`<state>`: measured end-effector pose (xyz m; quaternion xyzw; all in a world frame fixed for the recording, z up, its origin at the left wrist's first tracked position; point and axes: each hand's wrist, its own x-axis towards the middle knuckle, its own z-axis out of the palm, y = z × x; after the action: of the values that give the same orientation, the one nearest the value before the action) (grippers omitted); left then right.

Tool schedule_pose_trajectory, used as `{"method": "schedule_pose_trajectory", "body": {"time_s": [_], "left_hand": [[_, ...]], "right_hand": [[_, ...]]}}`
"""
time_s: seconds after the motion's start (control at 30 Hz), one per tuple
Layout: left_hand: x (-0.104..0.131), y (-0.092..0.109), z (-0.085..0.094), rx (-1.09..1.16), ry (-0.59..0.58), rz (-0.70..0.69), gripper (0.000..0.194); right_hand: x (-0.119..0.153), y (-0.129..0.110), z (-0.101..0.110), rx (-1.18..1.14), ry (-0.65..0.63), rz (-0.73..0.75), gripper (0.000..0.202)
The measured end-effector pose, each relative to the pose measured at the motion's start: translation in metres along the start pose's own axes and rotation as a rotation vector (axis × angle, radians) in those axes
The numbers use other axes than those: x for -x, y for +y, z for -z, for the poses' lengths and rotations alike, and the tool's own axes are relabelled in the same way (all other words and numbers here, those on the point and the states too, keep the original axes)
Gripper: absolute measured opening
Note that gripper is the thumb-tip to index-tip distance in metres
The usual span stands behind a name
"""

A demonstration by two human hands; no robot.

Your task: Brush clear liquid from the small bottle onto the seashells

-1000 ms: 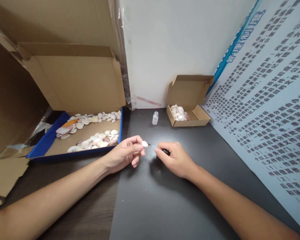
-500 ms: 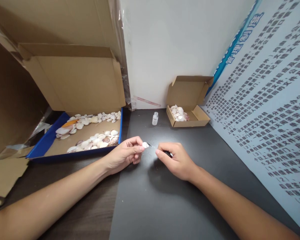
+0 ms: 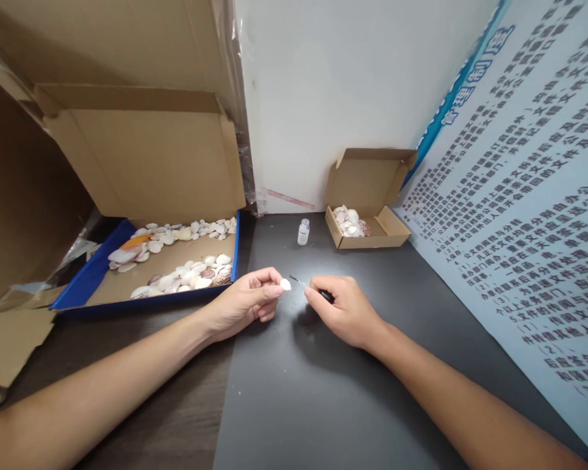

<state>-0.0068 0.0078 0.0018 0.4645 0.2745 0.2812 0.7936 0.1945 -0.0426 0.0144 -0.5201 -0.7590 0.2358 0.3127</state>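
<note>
Between the thumb and fingers of my left hand (image 3: 255, 297) is a small white shell (image 3: 285, 284). My right hand (image 3: 345, 308) is closed around the black handle of a thin brush (image 3: 298, 281), whose tip points left, a small gap away from the shell. Beyond the hands stands a small clear glass bottle (image 3: 303, 232), upright and without a cap, with a label on its front.
At the left, an open blue-edged box (image 3: 164, 301) holds many shells in two groups. A smaller open cardboard box (image 3: 372, 242) with white shells stands at the back right. A white panel (image 3: 323, 98) rises behind, and a printed sheet (image 3: 519, 215) slants along the right.
The brush tip has come off the shell and now sits slightly to its right. The shell appears tilted differently in my left hand, which has hardly moved.
</note>
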Motion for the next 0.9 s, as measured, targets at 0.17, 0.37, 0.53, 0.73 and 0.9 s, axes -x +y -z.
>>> {"method": "schedule_pose_trajectory", "body": {"time_s": [0.17, 0.37, 0.53, 0.73, 0.9], "left_hand": [[-0.0004, -0.0011, 0.0001, -0.03, 0.017, 0.003, 0.025], [-0.0008, -0.0016, -0.0003, -0.048, 0.014, 0.008, 0.026], [-0.0008, -0.0017, 0.0004, -0.06, 0.01, 0.011, 0.027], [-0.0005, -0.0012, -0.0007, -0.056, 0.011, 0.009, 0.027], [-0.0002, -0.001, -0.0008, -0.061, 0.009, 0.014, 0.027]], "right_hand": [[-0.0005, -0.0004, 0.001, 0.017, -0.02, 0.006, 0.036], [-0.0004, 0.0005, 0.0022, 0.009, -0.024, 0.023, 0.035], [0.0006, -0.0013, -0.0004, 0.009, 0.006, 0.023, 0.035], [0.0011, -0.0021, 0.0001, 0.017, 0.037, 0.008, 0.036], [0.0005, -0.0009, 0.0009, 0.01, 0.003, 0.024, 0.036]]}}
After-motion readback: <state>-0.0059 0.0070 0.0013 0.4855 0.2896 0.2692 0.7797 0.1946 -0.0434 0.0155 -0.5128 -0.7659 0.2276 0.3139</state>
